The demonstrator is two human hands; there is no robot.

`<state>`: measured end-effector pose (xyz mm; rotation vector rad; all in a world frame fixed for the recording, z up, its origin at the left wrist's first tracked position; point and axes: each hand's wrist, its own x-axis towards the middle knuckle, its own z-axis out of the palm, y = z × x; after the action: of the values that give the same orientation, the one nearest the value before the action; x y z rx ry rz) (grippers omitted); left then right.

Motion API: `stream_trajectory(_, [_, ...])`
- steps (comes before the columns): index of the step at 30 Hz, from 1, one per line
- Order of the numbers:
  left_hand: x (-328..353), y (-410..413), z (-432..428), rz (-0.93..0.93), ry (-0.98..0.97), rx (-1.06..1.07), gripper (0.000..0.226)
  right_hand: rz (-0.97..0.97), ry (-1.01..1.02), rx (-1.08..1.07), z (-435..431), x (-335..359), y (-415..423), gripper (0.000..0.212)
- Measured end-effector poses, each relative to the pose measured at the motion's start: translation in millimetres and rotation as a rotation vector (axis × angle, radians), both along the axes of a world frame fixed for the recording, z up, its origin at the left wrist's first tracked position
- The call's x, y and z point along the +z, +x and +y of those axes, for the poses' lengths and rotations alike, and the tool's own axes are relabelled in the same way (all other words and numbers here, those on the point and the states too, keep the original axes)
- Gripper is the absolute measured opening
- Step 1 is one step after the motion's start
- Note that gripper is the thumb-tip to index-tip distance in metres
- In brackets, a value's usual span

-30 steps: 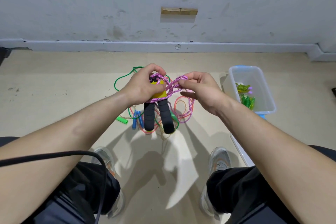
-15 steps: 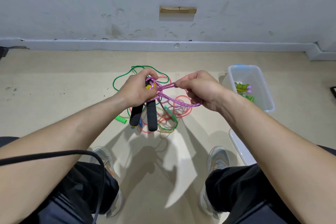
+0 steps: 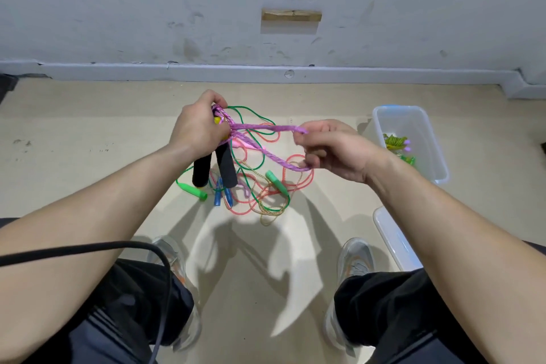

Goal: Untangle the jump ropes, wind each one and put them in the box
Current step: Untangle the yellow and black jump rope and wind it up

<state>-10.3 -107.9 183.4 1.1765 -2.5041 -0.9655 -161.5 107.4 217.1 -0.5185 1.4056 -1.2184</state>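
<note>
Bare room: scuffed wall (image 3: 118, 9), plain floor (image 3: 74, 127)

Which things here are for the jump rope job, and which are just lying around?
For the job: purple jump rope, gripped by left hand and pinched by right hand; tangled ropes on the floor; clear box with a wound green rope inside.
Just lying about: plastic lid; black cable; wooden block on the wall.

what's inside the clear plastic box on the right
A bundled green jump rope with pale purple ends lies in the clear plastic box, toward its near end. The far end shows only bare floor. Whether anything lies under the bundle cannot be seen.
</note>
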Motion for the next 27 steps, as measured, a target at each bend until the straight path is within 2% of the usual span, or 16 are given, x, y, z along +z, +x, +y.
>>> stream_trajectory(2, [2,3,-7,-0.020,-0.012,0.048,0.033,-0.088,-0.022,-0.056,2,0,0,0.028])
stream_trajectory(3, [3,4,-10,-0.027,-0.021,0.074,0.033,-0.051,-0.002,-0.032,3,-2,-1,0.023])
stream_trajectory(6, [9,9,-20,-0.008,-0.027,0.146,0.035,0.340,0.166,0.104,5,-8,-1,0.014])
stream_trajectory(8, [15,9,-20,0.025,-0.015,0.162,0.035,0.546,0.323,0.096,4,-12,-2,0.006])
stream_trajectory(11, [23,6,-16,0.071,-0.002,0.134,0.034,0.711,0.463,0.052,3,-19,-5,0.016])
stream_trajectory(14, [35,2,-13,0.112,0.052,0.111,0.032,0.727,0.457,-0.132,2,-29,-9,0.006])
stream_trajectory(15, [38,1,-13,0.128,0.086,0.107,0.031,0.764,0.481,-0.176,3,-31,-10,0.014])
stream_trajectory(17, [44,-1,-9,0.144,0.140,0.074,0.030,0.871,0.545,-0.158,4,-33,-9,0.041])
stream_trajectory(19, [48,-3,-3,0.158,0.174,0.024,0.029,0.945,0.426,-0.166,1,-29,-2,0.045])
stream_trajectory(21, [49,-6,5,0.164,0.198,-0.005,0.028,0.909,0.151,-0.197,-7,-20,11,0.031])
stream_trajectory(23, [50,-8,12,0.160,0.219,-0.022,0.027,0.925,-0.033,-0.184,-17,-9,28,0.021])
stream_trajectory(25, [50,-10,17,0.162,0.234,-0.037,0.027,0.951,-0.118,-0.152,-24,-2,40,0.012])
stream_trajectory(27, [50,-11,22,0.174,0.247,-0.050,0.027,0.951,-0.112,-0.127,-27,-4,45,0.017])
